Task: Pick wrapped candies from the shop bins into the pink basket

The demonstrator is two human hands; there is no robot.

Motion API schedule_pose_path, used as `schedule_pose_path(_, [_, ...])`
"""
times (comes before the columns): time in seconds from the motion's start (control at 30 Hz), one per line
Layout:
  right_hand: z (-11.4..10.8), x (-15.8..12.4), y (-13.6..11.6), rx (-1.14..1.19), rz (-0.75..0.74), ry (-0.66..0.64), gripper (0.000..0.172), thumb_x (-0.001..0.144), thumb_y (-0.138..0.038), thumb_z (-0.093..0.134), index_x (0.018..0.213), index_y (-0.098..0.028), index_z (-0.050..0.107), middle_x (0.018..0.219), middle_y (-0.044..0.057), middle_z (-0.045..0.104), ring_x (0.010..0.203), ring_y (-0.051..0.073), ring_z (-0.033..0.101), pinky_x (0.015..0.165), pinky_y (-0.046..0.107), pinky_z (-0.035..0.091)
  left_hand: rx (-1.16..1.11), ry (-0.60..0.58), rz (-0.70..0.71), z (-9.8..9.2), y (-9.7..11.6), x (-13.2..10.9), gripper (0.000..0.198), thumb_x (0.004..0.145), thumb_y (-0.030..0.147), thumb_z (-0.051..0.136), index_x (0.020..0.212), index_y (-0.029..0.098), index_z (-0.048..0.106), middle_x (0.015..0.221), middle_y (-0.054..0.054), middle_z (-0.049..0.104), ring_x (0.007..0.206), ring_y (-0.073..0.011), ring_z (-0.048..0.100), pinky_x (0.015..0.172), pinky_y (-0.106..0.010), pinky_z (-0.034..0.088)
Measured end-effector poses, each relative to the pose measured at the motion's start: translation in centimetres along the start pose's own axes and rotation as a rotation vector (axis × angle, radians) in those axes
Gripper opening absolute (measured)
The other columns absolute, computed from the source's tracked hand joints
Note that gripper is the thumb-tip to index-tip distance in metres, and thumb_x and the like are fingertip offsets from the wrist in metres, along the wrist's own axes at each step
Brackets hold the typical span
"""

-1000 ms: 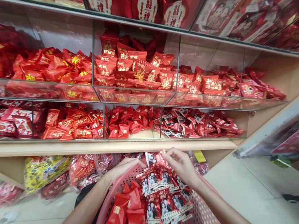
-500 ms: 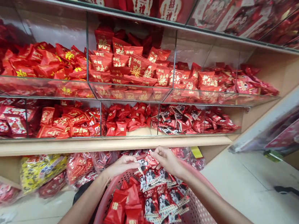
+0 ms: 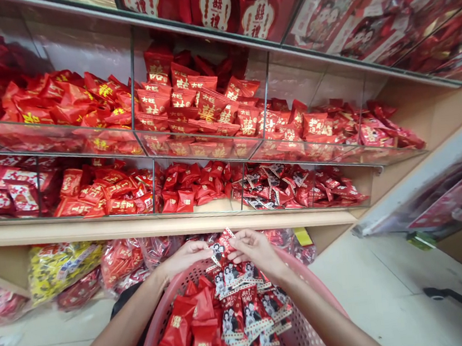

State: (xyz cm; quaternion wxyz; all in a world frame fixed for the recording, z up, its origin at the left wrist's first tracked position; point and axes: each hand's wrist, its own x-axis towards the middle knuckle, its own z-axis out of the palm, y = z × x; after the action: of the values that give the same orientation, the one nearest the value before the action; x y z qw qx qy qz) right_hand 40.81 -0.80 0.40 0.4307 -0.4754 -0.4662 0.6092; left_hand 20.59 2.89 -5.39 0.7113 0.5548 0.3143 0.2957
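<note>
Above the far rim of a pink plastic basket (image 3: 312,286), my left hand (image 3: 188,257) and my right hand (image 3: 253,251) meet at a small red candy packet (image 3: 223,245) with a black-and-white couple printed on it. Each hand pinches one side of that packet. Below it in the basket, several packets of the same print (image 3: 250,311) lie in overlapping rows. Plain red packets with gold characters (image 3: 203,342) fill the basket's left side. The holed basket floor shows at the bottom right.
Ahead stands a shelf (image 3: 262,221) with glass-divided bins of red packets (image 3: 206,108). One lower bin holds couple-print packets (image 3: 274,181). Under the shelf lie clear bags of candy (image 3: 65,266). A black bar (image 3: 457,299) crosses the tiled floor at right.
My right hand's fingers have spread and shifted on the packet, which now shows more of its printed face. My left hand stays nearly in place. The view has moved slightly.
</note>
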Motion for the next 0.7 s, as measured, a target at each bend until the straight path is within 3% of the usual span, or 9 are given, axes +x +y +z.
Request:
schedule_pose_path(0.17, [-0.3, -0.3, 0.0, 0.022, -0.048, 0.078, 0.038, 0.062, -0.047, 0.07, 0.074, -0.016, 0.051, 0.058, -0.002, 0.061, 0.053, 0.012, 0.062, 0.048, 0.02, 0.047, -0.035, 0.019, -0.034, 0.4, 0.6, -0.3, 0.022, 0.073, 0.033, 0.065, 0.081, 0.013, 0.067, 0.079, -0.003, 0.066, 0.072, -0.0132, 0.056, 0.071, -0.024, 0.041])
schedule_pose_path(0.3, [-1.4, -0.4, -0.7, -0.115, -0.119, 0.094, 0.035, 0.069, -0.05, 0.062, 0.075, -0.018, 0.052, 0.05, -0.003, 0.058, 0.04, 0.009, 0.052, 0.04, 0.019, 0.039, -0.162, 0.05, -0.088, 0.8, 1.0, -0.5, 0.036, 0.08, 0.045, 0.052, 0.088, 0.012, 0.066, 0.091, -0.009, 0.067, 0.082, -0.0194, 0.06, 0.079, -0.03, 0.042])
schedule_pose_path(0.43, [-1.9, 0.1, -0.6, -0.395, -0.111, -0.075, 0.031, 0.075, -0.049, 0.055, 0.07, -0.019, 0.052, 0.038, -0.008, 0.047, 0.032, 0.007, 0.039, 0.036, 0.018, 0.028, -0.327, 0.031, -0.142, 1.0, 1.2, -0.3, 0.04, 0.083, 0.048, 0.046, 0.089, 0.014, 0.065, 0.087, -0.008, 0.067, 0.078, -0.0182, 0.061, 0.076, -0.03, 0.043])
schedule_pose_path(0.57, [-0.8, 1.2, 0.1, -0.66, -0.167, -0.244, 0.024, 0.08, -0.039, 0.05, 0.067, -0.018, 0.053, 0.045, -0.007, 0.047, 0.036, 0.008, 0.044, 0.039, 0.019, 0.031, -0.402, -0.006, -0.117, 1.0, 1.1, -0.3, 0.038, 0.085, 0.046, 0.044, 0.094, 0.014, 0.064, 0.092, -0.007, 0.066, 0.083, -0.0169, 0.059, 0.079, -0.028, 0.042])
schedule_pose_path(0.7, [0.9, 2.3, 0.6, -0.991, -0.263, -0.298, 0.019, 0.079, -0.027, 0.051, 0.065, -0.016, 0.06, 0.053, -0.005, 0.053, 0.047, 0.008, 0.048, 0.046, 0.018, 0.033, -0.382, -0.005, -0.1, 0.7, 0.7, -0.2, 0.039, 0.085, 0.047, 0.043, 0.098, 0.016, 0.063, 0.093, -0.006, 0.066, 0.084, -0.0165, 0.059, 0.079, -0.027, 0.041])
